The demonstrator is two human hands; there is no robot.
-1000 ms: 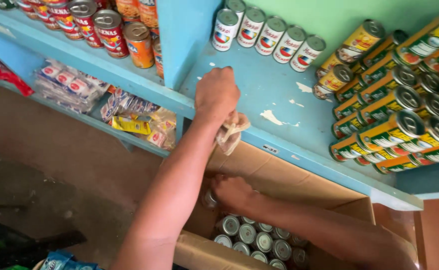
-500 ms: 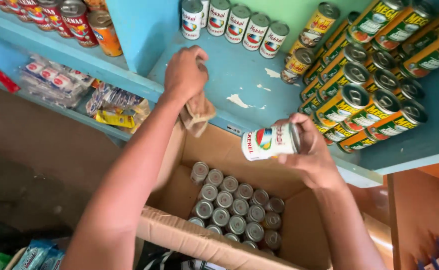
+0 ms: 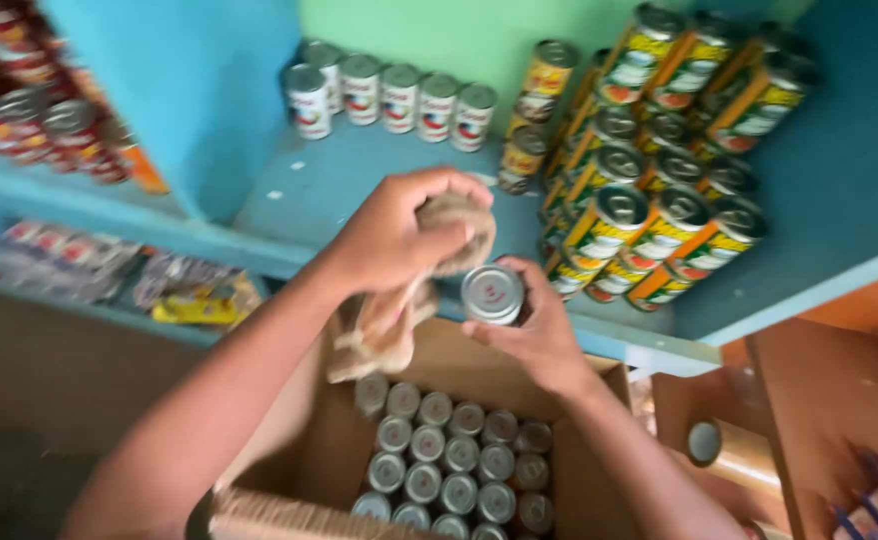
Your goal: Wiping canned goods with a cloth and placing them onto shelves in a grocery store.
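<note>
Can (image 3: 492, 293) and cloth (image 3: 399, 310) now meet over the open cardboard box (image 3: 289, 440). Half a second ago the left hand (image 3: 394, 235) rested with the cloth on the blue shelf (image 3: 359, 185) edge while the right hand (image 3: 529, 340) lifted the can sideways out of the box. Since then the left hand has come across with the bunched cloth, and the can has been turned upright so its silver lid faces up; that looks like wiping the can. The left hand's fingers are curled tight around the cloth, whose loose end hangs down toward the box. The right hand is wrapped around the can's body from below, lid showing above the fingers and touching the cloth. Further right, yellow cans (image 3: 659, 180) lie stacked on the shelf.
</note>
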